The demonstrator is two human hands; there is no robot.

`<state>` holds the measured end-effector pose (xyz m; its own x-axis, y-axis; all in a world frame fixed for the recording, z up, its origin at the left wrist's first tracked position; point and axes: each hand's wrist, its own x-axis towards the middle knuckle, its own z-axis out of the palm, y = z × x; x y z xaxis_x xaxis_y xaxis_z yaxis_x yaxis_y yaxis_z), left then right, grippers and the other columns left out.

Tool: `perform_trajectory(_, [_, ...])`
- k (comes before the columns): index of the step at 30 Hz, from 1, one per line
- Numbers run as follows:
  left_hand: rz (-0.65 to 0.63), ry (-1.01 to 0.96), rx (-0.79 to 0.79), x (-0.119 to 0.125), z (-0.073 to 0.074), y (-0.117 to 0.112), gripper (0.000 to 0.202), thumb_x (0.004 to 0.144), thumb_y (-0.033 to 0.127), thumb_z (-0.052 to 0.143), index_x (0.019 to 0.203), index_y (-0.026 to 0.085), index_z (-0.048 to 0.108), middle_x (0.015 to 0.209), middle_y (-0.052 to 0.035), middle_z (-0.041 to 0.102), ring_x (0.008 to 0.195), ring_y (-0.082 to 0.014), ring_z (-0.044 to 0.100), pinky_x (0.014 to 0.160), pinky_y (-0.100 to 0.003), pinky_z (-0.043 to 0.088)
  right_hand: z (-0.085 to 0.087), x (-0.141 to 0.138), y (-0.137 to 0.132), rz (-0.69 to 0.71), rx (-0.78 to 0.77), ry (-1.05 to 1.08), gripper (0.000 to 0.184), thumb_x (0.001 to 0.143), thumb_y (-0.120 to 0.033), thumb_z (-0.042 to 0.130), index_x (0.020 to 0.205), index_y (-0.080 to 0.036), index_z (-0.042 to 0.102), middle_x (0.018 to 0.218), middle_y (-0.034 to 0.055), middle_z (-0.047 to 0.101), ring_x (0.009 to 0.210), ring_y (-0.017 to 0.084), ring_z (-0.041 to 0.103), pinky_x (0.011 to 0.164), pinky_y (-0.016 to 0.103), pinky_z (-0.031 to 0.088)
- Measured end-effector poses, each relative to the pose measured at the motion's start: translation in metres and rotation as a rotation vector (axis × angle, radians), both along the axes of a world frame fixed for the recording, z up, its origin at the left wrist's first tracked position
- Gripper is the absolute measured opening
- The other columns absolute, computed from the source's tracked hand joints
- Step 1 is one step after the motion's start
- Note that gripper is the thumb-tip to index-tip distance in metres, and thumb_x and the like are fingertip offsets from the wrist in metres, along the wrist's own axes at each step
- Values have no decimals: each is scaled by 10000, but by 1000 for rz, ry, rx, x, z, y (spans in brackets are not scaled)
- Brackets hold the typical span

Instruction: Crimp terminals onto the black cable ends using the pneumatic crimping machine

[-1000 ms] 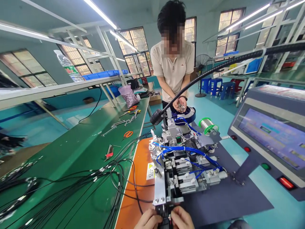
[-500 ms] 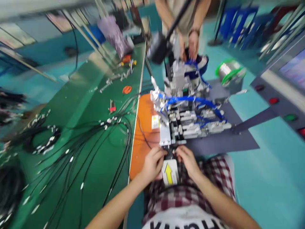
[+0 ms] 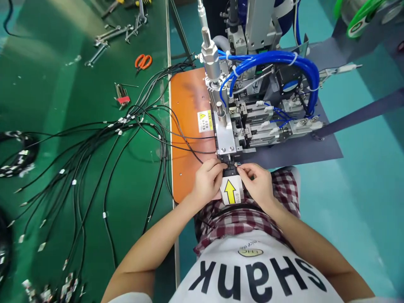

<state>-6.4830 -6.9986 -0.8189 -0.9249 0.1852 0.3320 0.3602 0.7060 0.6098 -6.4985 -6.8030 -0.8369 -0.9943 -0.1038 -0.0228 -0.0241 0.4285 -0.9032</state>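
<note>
At the near end of a metal machine (image 3: 224,134) with blue air hoses, both my hands work over its black feed track (image 3: 229,172). My left hand (image 3: 206,181) is closed, thumb and index finger pinched at the track's left side, where a thin black cable (image 3: 186,139) runs in under the fingers. The fingertips partly hide what they grip. On the right side, my right hand (image 3: 258,182) pinches a small silvery cable end (image 3: 237,164) between thumb and index finger. Just below the fingers is a white block with a yellow arrow (image 3: 230,191) pointing away from me.
The machine stands on an orange base plate (image 3: 192,174). Left of it, a green table (image 3: 132,235) carries many black cables (image 3: 91,147), orange-handled scissors (image 3: 143,62), hex keys (image 3: 121,96) and wrenches (image 3: 97,52). A green-rimmed wire spool (image 3: 360,25) is at the upper right.
The view has tilted down and become sharper. The person standing across the machine is out of view now. My hands stay at the same spot on the track, with fingers still pinched.
</note>
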Motion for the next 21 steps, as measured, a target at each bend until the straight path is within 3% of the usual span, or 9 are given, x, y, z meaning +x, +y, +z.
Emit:
perform_trajectory(4, [2, 11, -3, -1, -3, -2, 244, 996, 157, 440, 1039, 168, 680, 1005, -88, 661, 958, -182, 623, 844, -325, 534, 10, -8, 3, 108, 346, 359, 168, 957, -279, 578, 879, -198, 703, 718, 11, 651, 617, 134, 541, 685, 299, 381])
perform_trajectory(8, [-1, 24, -3, 0, -3, -3, 246, 992, 151, 440, 1047, 165, 679, 1002, -88, 658, 957, -185, 626, 840, -323, 538, 17, -19, 4, 213, 423, 408, 183, 980, -275, 545, 889, -199, 683, 753, 13, 649, 622, 129, 515, 684, 305, 361])
perform_trajectory(11, [5, 21, -6, 0, -4, -4, 247, 994, 154, 439, 1055, 169, 678, 1010, -88, 657, 972, -188, 625, 851, -328, 538, 10, -22, 4, 199, 249, 273, 184, 982, -300, 538, 894, -197, 662, 787, 23, 638, 651, 132, 527, 700, 295, 399])
perform_trajectory(17, [13, 10, -20, -1, -4, -3, 248, 997, 159, 436, 1054, 176, 676, 1005, -83, 656, 957, -184, 624, 837, -326, 537, -24, -14, -3, 41, -381, -260, 264, 937, -468, 609, 933, -203, 603, 679, -38, 544, 525, 103, 467, 531, 252, 385])
perform_trajectory(21, [6, 12, -26, -2, -3, -2, 239, 990, 142, 445, 1059, 169, 673, 1013, -87, 654, 961, -182, 616, 835, -320, 530, -32, -17, -1, 0, -538, -408, 288, 912, -480, 646, 891, -193, 626, 707, -45, 541, 513, 74, 475, 521, 236, 358])
